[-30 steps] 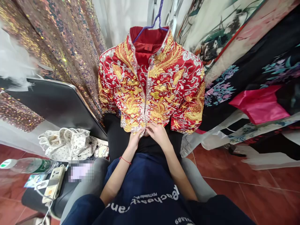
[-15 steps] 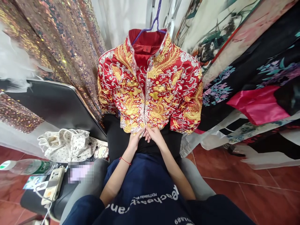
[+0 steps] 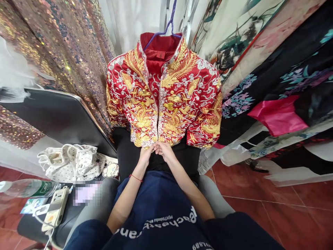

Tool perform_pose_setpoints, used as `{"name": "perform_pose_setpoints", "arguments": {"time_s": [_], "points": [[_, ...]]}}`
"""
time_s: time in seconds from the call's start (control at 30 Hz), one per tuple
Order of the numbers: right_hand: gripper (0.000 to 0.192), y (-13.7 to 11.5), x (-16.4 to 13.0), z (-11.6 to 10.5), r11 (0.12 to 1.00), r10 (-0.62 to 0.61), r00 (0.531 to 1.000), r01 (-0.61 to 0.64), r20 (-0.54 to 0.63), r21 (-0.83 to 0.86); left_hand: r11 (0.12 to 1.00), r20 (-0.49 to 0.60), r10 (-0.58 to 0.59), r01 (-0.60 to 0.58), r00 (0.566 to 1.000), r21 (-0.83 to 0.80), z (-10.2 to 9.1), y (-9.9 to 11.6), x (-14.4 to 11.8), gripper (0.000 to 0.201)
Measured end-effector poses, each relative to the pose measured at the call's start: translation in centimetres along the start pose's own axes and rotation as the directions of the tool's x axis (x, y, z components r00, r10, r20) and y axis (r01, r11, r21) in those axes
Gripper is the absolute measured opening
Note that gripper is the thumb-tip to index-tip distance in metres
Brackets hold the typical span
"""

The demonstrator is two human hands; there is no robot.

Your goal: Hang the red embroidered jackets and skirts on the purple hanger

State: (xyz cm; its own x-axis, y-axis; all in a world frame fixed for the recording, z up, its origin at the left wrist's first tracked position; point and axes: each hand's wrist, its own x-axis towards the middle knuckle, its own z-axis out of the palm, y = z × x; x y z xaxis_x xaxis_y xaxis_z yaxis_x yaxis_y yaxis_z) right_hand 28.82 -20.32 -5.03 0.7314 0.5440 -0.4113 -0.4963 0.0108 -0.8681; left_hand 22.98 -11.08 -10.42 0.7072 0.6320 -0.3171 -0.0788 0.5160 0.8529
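Since earlier frame, hands drawn nearer and lower; jacket [image 3: 163,100] seen slightly lower and further left. Jacket hung on hanger [image 3: 166,26], centre far, front edges closed. Bottom hem at centre opening pinched by left hand [image 3: 144,155], fingers pressed together. Right hand [image 3: 163,150] held just beside, touching left; fingers curled at hem, exact pinch cannot be told. Bag [image 3: 71,162], bottle [image 3: 28,187], power strip [image 3: 54,208] left near.

Red jacket [image 3: 166,100] (gold and silver embroidery)
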Motion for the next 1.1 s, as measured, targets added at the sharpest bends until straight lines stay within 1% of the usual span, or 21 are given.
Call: {"name": "perform_pose_setpoints", "arguments": {"time_s": [0.1,0.17,0.23,0.3,0.33,0.37,0.43,0.47,0.5,0.53,0.57,0.6,0.63,0.67,0.73,0.77,0.87,0.9,0.97,1.07,1.1], "points": [[0.032,-0.5,0.4,1.2,0.998,-0.036,0.998,0.039,-0.053,0.053,0.999,-0.026,0.017,-0.016,1.0,0.031,-0.3,-0.5,0.1,0.035],[0.031,-1.9,0.9,1.7,0.992,-0.082,0.992,0.09,-0.093,0.083,1.0,-0.025,-0.001,0.002,1.0,0.027,-0.2,-0.9,-0.2,0.04],[0.032,-3.9,1.4,1.9,0.978,-0.168,0.98,0.179,-0.11,0.105,0.998,-0.028,-0.049,0.049,0.998,0.032,0.0,-1.2,-0.4,0.047],[0.034,-5.9,1.7,1.9,0.953,-0.278,0.958,0.284,-0.068,0.102,0.99,-0.017,-0.091,0.092,0.996,0.104,-0.3,-1.0,-0.6,0.048],[0.035,-6.6,1.7,1.9,0.942,-0.32,0.947,0.322,-0.033,0.091,0.981,-0.005,-0.105,0.104,0.994,0.163,-0.6,-0.7,-0.7,0.045],[0.037,-7.2,1.7,1.8,0.937,-0.342,0.94,0.341,0.004,0.075,0.968,0.009,-0.115,0.11,0.993,0.225,-1.1,-0.2,-0.9,0.04],[0.038,-7.5,1.5,1.8,0.947,-0.321,0.946,0.319,0.051,0.04,0.937,0.012,-0.136,0.124,0.991,0.327,-2.1,1.3,-1.4,0.03],[0.038,-7.4,1.3,1.7,0.954,-0.299,0.953,0.298,0.057,0.03,0.908,0.001,-0.134,0.122,0.991,0.402,-2.5,2.2,-1.8,0.031],[0.038,-7.1,1.1,1.8,0.959,-0.283,0.957,0.282,0.059,0.027,0.859,-0.01,-0.117,0.107,0.993,0.501,-2.7,3.2,-2.2,0.036],[0.037,-6.9,1.0,1.8,0.961,-0.276,0.959,0.275,0.061,0.032,0.769,-0.013,-0.077,0.068,0.997,0.635,-2.5,4.3,-2.6,0.04],[0.035,-6.6,0.8,1.9,0.96,-0.277,0.959,0.275,0.063,0.046,0.65,0.0,-0.017,0.011,1.0,0.76,-2.1,5.3,-2.9,0.041],[0.033,-6.3,0.7,2.0,0.959,-0.281,0.957,0.277,0.066,0.067,0.541,0.035,0.048,-0.055,0.998,0.839,-1.3,6.3,-3.1,0.038],[0.031,-6.2,0.6,2.2,0.957,-0.283,0.956,0.276,0.072,0.09,0.465,0.086,0.126,-0.135,0.988,0.875,-0.2,7.3,-3.1,0.031],[0.029,-6.0,0.5,2.3,0.956,-0.281,0.956,0.272,0.078,0.11,0.416,0.136,0.195,-0.207,0.971,0.885,1.0,8.1,-3.0,0.022],[0.026,-6.0,0.4,2.5,0.957,-0.272,0.958,0.259,0.088,0.133,0.367,0.183,0.284,-0.283,0.941,0.886,3.4,9.1,-2.5,0.008],[0.025,-6.1,0.4,2.5,0.958,-0.267,0.959,0.254,0.094,0.135,0.364,0.185,0.302,-0.293,0.935,0.884,4.5,9.4,-2.1,0.008],[0.022,-6.4,0.5,2.5,0.96,-0.266,0.958,0.253,0.104,0.123,0.382,0.167,0.279,-0.269,0.946,0.884,6.6,9.4,-1.0,0.011],[0.021,-6.6,0.6,2.5,0.96,-0.267,0.958,0.254,0.108,0.119,0.37,0.171,0.262,-0.262,0.95,0.891,6.9,9.4,-0.6,0.01],[0.022,-6.9,0.8,2.4,0.96,-0.271,0.956,0.259,0.115,0.11,0.314,0.192,0.243,-0.265,0.951,0.912,7.1,9.2,-0.1,0.009],[0.026,-7.4,1.3,2.4,0.961,-0.272,0.954,0.262,0.125,0.093,0.183,0.239,0.263,-0.291,0.935,0.939,7.0,9.4,0.4,0.006],[0.027,-7.5,1.5,2.4,0.962,-0.269,0.955,0.259,0.125,0.089,0.137,0.25,0.271,-0.294,0.929,0.946,7.1,9.4,0.6,0.007]]}}
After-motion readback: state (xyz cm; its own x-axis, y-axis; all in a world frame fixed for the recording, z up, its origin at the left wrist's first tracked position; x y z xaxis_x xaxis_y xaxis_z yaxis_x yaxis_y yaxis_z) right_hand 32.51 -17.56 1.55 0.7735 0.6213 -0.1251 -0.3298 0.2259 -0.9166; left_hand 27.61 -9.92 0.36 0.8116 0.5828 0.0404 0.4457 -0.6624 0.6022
